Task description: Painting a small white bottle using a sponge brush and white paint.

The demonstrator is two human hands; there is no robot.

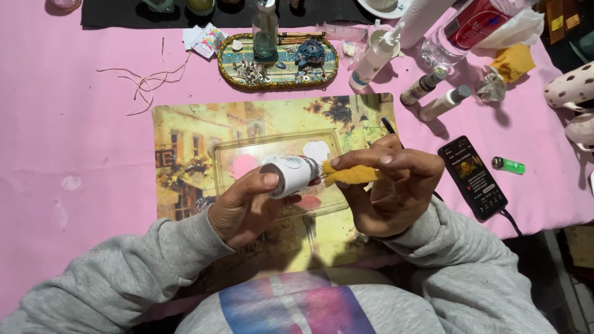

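My left hand [244, 204] grips a small white bottle [291, 174], held on its side with its neck pointing right. My right hand [390, 185] pinches a yellow sponge piece [349, 175] against the bottle's neck, and a thin black brush handle [388, 125] sticks up behind its fingers. Both hands hover over a clear plastic tray [229, 151] that carries pink and white paint blobs. The tray rests on a yellow picture placemat [185, 142] on the pink tablecloth.
An oval glittery tray [229, 62] with small trinkets and a glass bottle [265, 31] sits behind the placemat. Several white bottles [371, 59] lie at the back right. A phone [473, 176] and a green lighter [510, 165] lie to the right. Loose string [145, 80] is at left.
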